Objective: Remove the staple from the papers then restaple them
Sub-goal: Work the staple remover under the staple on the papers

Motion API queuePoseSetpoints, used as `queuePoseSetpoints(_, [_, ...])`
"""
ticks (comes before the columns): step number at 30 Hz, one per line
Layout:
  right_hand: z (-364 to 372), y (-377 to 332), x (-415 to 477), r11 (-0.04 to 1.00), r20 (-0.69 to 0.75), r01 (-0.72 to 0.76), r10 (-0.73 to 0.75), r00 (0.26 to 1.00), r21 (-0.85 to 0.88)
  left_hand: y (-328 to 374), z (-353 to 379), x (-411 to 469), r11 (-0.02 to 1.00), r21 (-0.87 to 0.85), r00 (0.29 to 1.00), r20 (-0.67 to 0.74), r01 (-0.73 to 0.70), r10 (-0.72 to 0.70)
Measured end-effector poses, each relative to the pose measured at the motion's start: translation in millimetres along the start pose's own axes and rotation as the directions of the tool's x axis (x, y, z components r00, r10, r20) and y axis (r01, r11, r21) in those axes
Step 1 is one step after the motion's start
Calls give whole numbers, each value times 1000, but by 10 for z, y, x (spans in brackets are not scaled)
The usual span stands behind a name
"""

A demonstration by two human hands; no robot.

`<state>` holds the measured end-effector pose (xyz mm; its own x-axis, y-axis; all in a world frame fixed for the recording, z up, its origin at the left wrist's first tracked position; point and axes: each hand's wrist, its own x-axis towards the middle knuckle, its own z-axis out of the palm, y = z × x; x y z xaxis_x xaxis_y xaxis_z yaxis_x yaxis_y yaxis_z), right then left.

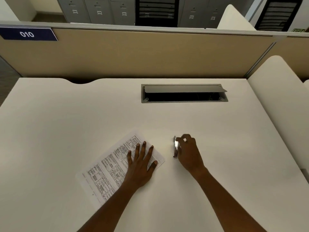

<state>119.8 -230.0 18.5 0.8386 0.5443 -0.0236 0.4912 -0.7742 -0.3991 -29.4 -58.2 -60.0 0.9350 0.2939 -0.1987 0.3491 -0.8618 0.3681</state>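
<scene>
Printed papers (108,166) lie at an angle on the white desk (66,114), left of centre near me. My left hand (141,164) rests flat on their right part, fingers spread, holding nothing. A small silver stapler (175,147) stands on the desk to the right of the papers. My right hand (189,151) is curled around it from the right, fingers touching its top and side. No staple can be made out on the sheets.
An open grey cable hatch (184,93) is set in the desk's far half. A beige partition (133,54) with a "010" label (27,34) closes the back. A white side panel (280,101) stands at the right. Grey lockers sit beyond.
</scene>
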Motion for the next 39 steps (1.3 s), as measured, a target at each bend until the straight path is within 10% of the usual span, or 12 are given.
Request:
queuePoseSetpoints(6, [-102, 23, 164, 802, 315, 392, -268, 910, -450, 53, -112, -14, 992, -129, 998, -59, 10, -18])
queuePoseSetpoints(18, [-47, 122, 68, 825, 233, 406, -338, 912, -394, 299, -444, -152, 853, -522, 942, -297, -20, -159])
queuePoseSetpoints(22, [19, 76, -63, 905, 203, 331, -283, 937, -266, 398, -547, -153, 564, -809, 934, -56, 163, -352])
queuePoseSetpoints(29, [-35, -217, -285, 937, 33, 347, -346, 938, -29, 473, -620, -159, -303, -888, 857, 431, 347, -283])
queuePoseSetpoints(39, [-40, -273, -422, 918, 11, 381, -384, 923, 112, 347, -598, -251, -452, -790, 832, 530, 414, -164])
